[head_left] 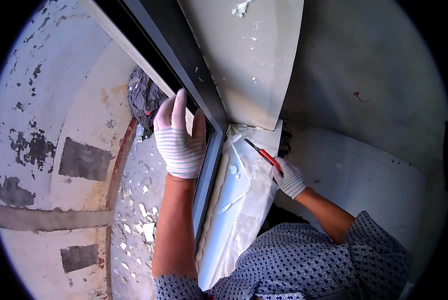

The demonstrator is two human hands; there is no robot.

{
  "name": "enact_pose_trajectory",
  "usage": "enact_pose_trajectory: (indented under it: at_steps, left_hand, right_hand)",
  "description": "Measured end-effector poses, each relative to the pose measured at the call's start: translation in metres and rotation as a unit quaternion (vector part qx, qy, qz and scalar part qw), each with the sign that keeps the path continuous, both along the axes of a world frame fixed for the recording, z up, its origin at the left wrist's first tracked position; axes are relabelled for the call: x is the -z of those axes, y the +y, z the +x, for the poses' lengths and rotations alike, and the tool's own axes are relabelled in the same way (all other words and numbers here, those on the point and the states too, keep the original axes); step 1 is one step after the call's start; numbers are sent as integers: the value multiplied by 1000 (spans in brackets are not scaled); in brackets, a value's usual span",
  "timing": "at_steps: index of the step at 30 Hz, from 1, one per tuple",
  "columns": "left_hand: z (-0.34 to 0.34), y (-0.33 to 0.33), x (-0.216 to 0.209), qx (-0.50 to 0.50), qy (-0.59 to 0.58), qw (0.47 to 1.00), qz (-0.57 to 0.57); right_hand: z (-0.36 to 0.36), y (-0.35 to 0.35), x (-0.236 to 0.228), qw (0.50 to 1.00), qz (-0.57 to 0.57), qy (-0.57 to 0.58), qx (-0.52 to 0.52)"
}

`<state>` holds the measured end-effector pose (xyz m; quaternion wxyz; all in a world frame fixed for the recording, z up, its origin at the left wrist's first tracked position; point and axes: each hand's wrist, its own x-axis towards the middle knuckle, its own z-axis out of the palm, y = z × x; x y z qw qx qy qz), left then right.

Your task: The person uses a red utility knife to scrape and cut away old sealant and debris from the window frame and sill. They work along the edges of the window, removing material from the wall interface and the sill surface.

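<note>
My left hand, in a white striped knit glove, is raised at the dark window frame. Its fingers are stretched out and apart around the edge of the opening; whether they touch the frame I cannot tell. In my gloved right hand is a red and black utility knife, its tip pointing up and left over the sill. Crumpled clear plastic film partly covers the pale blue sill. A lumpy beige bead of sealant or foam runs along the frame's lower edge.
A grey wall panel with white smears meets the frame above the sill. Beyond the opening lie a dark crumpled cloth and white broken chips on the floor, beside a peeling wall. To the right is a pale surface.
</note>
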<state>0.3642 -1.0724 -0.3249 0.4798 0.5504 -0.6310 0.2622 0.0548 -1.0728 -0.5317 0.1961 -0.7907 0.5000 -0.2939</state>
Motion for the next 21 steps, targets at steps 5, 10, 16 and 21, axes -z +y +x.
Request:
enact_pose_trajectory:
  at_steps: [5, 10, 16, 21]
  left_hand:
    - [0, -50, -39, -50, -70, 995, -59]
    - [-10, -65, -30, -104, -86, 988, -73]
    - [-10, -77, -18, -100, -57, 988, -99]
    - [-8, -71, -30, -104, -55, 989, -87]
  right_hand:
    - [-3, -7, 0, 999, 13, -40, -3]
    - [-11, -14, -1, 998, 44, -49, -4]
    - [-15, -23, 0, 998, 33, -51, -11]
    - [-16, -32, 3, 998, 47, -41, -20]
